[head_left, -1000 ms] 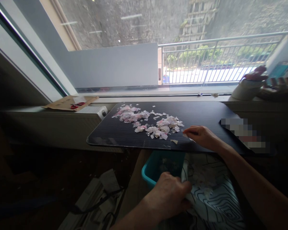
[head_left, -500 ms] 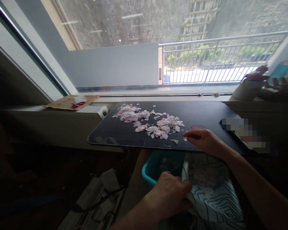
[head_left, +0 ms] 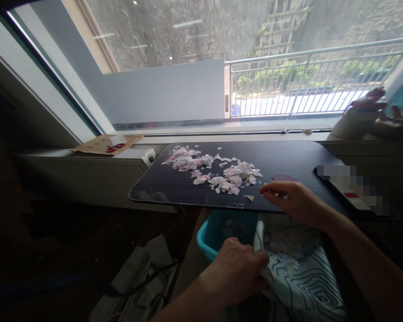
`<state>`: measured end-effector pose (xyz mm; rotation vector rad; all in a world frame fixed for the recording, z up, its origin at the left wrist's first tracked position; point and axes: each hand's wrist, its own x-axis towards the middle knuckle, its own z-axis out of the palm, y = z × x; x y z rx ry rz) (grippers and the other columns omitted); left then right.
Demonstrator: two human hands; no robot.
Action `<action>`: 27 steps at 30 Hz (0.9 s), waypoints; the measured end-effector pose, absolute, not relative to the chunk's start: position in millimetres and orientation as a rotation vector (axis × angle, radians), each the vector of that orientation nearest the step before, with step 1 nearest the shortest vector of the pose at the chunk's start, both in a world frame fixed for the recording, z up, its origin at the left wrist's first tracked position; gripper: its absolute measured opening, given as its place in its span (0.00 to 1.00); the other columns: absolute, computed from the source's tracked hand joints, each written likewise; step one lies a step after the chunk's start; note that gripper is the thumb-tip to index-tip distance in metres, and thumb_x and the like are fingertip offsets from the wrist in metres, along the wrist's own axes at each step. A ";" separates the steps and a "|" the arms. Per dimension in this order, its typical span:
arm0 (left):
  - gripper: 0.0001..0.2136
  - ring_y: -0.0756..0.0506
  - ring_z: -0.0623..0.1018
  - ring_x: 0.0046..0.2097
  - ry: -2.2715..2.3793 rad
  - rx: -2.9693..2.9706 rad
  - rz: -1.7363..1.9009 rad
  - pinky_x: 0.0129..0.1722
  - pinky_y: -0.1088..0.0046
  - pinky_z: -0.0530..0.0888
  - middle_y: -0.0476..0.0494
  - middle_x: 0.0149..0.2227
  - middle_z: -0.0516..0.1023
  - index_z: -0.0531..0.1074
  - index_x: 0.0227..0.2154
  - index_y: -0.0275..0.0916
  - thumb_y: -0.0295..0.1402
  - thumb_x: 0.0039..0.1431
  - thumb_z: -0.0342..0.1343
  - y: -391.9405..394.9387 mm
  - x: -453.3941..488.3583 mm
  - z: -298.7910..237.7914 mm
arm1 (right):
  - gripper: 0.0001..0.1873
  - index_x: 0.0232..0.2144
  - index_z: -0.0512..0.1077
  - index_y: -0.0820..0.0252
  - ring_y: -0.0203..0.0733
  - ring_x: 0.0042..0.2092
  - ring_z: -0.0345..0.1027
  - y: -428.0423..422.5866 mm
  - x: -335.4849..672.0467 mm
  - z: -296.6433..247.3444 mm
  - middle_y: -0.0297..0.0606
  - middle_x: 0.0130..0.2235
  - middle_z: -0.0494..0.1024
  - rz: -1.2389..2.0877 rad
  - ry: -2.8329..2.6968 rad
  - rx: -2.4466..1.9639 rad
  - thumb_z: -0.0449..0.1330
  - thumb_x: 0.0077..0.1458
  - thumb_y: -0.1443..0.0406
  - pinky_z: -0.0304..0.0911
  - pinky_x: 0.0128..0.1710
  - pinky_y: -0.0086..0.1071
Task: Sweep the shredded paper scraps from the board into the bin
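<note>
My left hand [head_left: 237, 266] is closed on the edge of a white cloth with black lines [head_left: 309, 277], which sags open like a pouch. Paper scraps [head_left: 290, 257] lie in its hollow. Over the table's near edge, my right hand [head_left: 289, 197] has its fingers drawn together, with a bit of white paper showing between them. To its left, a heap of small white and pink paper scraps [head_left: 237, 174] spreads over the dark tabletop [head_left: 282, 154]. One beige scrap [head_left: 249, 197] lies alone near the edge.
A teal bin [head_left: 204, 239] stands below the table, left of the cloth. A partly blurred flat object [head_left: 351, 190] lies at the table's right. Red-handled scissors [head_left: 116, 147] rest on brown paper [head_left: 87, 145] above the radiator [head_left: 121, 172]. Behind is a window with a railing [head_left: 309, 85].
The view has shifted slightly. The white scrap that lay under my right fingertips no longer shows on the table, and those fingers have drawn in. My left hand keeps hold of the cloth.
</note>
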<state>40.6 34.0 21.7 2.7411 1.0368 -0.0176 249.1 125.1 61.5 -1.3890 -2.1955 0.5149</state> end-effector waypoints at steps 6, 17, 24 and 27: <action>0.09 0.45 0.75 0.30 1.162 2.657 0.072 0.32 0.71 0.64 0.51 0.29 0.75 0.67 0.31 0.42 0.39 0.54 0.59 31.2 20.3 10.1 | 0.19 0.41 0.77 0.54 0.48 0.42 0.71 149.2 305.7 45.4 0.39 0.45 0.78 -0.015 -2.074 -1.885 0.53 0.54 0.55 0.64 0.39 0.37; 0.06 0.46 0.73 0.31 1.283 2.559 0.048 0.32 0.71 0.62 0.52 0.29 0.74 0.67 0.30 0.43 0.35 0.54 0.58 26.9 11.8 6.6 | 0.22 0.42 0.75 0.58 0.47 0.40 0.70 172.0 327.6 23.9 0.42 0.38 0.78 0.116 -2.040 -2.053 0.56 0.50 0.52 0.62 0.35 0.34; 0.06 0.46 0.73 0.33 1.292 2.525 -0.005 0.32 0.72 0.63 0.52 0.31 0.75 0.67 0.31 0.43 0.34 0.52 0.59 26.2 10.4 4.6 | 0.32 0.51 0.71 0.62 0.49 0.44 0.71 189.7 321.3 31.0 0.47 0.47 0.76 0.185 -2.105 -1.980 0.57 0.49 0.50 0.63 0.41 0.35; 0.06 0.46 0.74 0.33 1.295 2.522 0.003 0.33 0.71 0.63 0.52 0.30 0.75 0.67 0.31 0.43 0.33 0.52 0.59 27.2 9.5 3.9 | 0.30 0.52 0.70 0.60 0.51 0.50 0.67 197.6 307.0 36.6 0.47 0.51 0.73 0.201 -2.183 -1.878 0.57 0.49 0.52 0.61 0.47 0.36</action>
